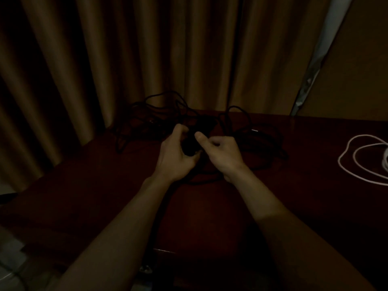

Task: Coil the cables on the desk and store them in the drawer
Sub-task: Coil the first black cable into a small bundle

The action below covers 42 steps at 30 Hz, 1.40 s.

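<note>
Brown curtains point(147, 49) hang in heavy folds behind the far edge of a dark wooden desk point(315, 206) in a dimly lit room; a black cable point(189, 143) sprawls in loose tangles across the far middle of the desk, some loops rising against the curtains; a person's left hand point(175, 156) curls its fingers round a gathered bunch of that cable above the desk's middle; the right hand point(222, 154), just beside it, has its fingers bent inward and its thumb pressed to the same bunch; a white cable point(361, 135) lies in open loops at the desk's right edge, well apart from both hands.
</note>
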Tool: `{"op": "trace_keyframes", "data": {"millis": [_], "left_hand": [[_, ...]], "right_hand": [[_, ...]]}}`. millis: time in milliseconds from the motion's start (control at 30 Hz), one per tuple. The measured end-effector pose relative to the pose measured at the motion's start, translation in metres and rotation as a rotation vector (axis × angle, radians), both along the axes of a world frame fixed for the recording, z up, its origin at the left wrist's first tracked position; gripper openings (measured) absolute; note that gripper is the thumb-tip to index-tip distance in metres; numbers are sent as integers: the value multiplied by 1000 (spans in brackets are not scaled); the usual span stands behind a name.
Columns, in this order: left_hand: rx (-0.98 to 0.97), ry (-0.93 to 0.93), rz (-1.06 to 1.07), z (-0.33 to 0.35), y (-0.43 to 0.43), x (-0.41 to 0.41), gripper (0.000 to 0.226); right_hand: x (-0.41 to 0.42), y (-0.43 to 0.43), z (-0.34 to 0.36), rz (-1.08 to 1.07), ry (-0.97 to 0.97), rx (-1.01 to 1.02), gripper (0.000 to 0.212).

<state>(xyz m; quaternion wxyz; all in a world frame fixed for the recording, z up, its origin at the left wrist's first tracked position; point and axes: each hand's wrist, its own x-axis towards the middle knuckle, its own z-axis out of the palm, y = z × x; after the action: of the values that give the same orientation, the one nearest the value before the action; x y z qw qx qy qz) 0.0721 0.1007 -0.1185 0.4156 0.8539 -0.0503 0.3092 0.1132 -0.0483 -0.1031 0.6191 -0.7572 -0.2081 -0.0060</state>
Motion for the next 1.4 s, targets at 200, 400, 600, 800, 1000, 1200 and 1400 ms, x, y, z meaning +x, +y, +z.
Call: {"op": "trace_keyframes", "data": {"millis": [200, 400, 600, 800, 1000, 1200, 1400], "left_hand": [[-359, 189, -315, 7, 7, -2, 44], [-425, 229, -333, 11, 7, -3, 22], [-569, 301, -375, 13, 4, -4, 48], [-438, 152, -289, 11, 1, -5, 21], [-91, -48, -118, 5, -4, -3, 27], [-162, 107, -94, 6, -2, 1, 66], [-252, 238, -295, 10, -7, -5, 30]], "right_hand": [[3, -8, -4, -59, -117, -57, 49], [5, -10, -3, -7, -69, -2, 39], [3, -11, -2, 28, -78, -3, 25], [0, -14, 8, 204, 96, -38, 30], [0, -1, -1, 126, 73, -52, 54], [3, -2, 1, 138, 70, -18, 71], [6, -13, 1, 226, 103, -1, 37]]}}
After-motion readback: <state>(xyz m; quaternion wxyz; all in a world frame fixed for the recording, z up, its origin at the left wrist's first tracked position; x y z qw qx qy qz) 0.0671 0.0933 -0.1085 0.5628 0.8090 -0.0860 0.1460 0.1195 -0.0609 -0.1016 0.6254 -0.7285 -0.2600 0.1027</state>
